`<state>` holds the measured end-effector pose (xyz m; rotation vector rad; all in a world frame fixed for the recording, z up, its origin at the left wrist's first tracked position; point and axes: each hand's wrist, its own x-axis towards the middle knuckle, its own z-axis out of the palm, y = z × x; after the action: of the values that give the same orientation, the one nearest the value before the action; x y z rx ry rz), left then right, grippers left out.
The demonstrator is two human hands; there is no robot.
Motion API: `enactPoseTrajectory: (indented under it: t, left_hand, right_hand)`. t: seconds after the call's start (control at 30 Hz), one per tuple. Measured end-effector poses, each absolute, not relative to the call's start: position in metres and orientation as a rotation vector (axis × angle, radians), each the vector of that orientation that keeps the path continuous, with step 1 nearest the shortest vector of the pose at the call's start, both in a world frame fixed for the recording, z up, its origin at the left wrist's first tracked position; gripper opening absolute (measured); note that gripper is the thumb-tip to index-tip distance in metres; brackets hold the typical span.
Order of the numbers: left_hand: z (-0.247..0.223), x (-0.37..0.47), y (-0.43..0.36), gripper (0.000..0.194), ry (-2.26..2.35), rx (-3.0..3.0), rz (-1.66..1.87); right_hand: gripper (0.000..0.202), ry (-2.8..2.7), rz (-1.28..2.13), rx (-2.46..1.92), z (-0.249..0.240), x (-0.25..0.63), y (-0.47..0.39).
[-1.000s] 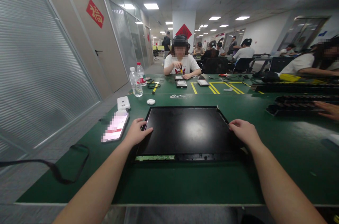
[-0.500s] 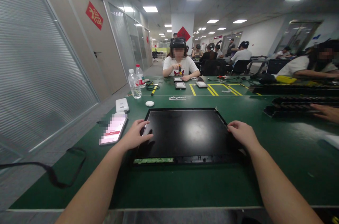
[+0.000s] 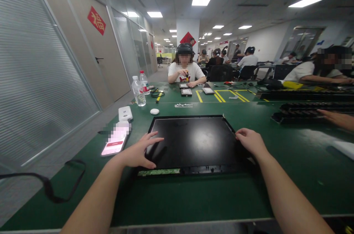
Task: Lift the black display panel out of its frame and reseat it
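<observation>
Handling black screen panel (image 3: 190, 145), flat on green desk (image 3: 204, 201), green circuit strip (image 3: 159, 172) along near edge. Pinching right rim with right hand (image 3: 250, 141), same as half a second ago; holding left hand (image 3: 136, 153) spread over left edge, fanned wider than then, thumb now down by the strip. Can read gold "福" on red door sign (image 3: 96, 20); can't make out label on red-capped bottle (image 3: 144, 83).

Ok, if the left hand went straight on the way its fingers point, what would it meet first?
Probably the flat, glossy black rectangular panel beneath the left hand; if it skims above that, the right hand at the panel's right edge. Depth is unclear.
</observation>
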<state>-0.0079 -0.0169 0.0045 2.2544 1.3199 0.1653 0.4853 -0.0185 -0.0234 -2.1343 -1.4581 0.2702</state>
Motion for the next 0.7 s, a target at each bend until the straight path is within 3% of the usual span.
enactPoseTrajectory:
  t: [0.7]
  left_hand:
    - [0.0141,-0.0119,-0.0203,0.108,1.298,2.302,0.094]
  right_hand:
    - [0.018,-1.458,0.273,-2.146,-0.0222,0.4858,-0.0188]
